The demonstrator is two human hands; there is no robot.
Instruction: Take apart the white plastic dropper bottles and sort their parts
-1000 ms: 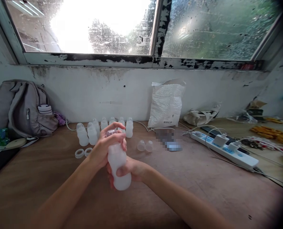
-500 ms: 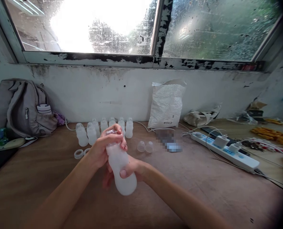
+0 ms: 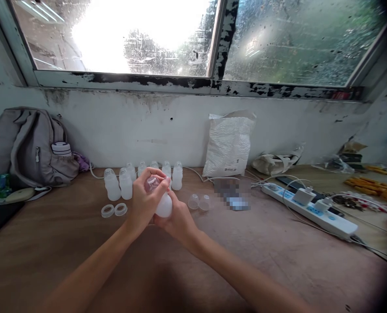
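Between my hands is a frosted baby bottle [image 3: 163, 206] with a clear cap at its top, tilted away from me. My left hand [image 3: 143, 195] wraps around the capped end, thumb across it. My right hand [image 3: 179, 216] is closed around the bottle's body from the right. Behind my hands stand several similar bottles [image 3: 112, 184] with clear caps, partly hidden by my fingers. Two white rings [image 3: 120, 209] lie on the table left of my left hand. Two clear caps [image 3: 204, 202] rest to the right of my right hand.
A grey backpack [image 3: 33, 148] leans at the far left. A white plastic mailer [image 3: 229, 143] stands against the wall. On the right lie a power strip [image 3: 310, 213] with chargers and cables, a cloth bag [image 3: 274, 161] and yellow bundles [image 3: 369, 187]. A blurred-out object [image 3: 234, 195] lies near the caps.
The bottle has moved up and away from me, its base swinging back. My left thumb now lies over the cap, and my right hand has risen along with the bottle.
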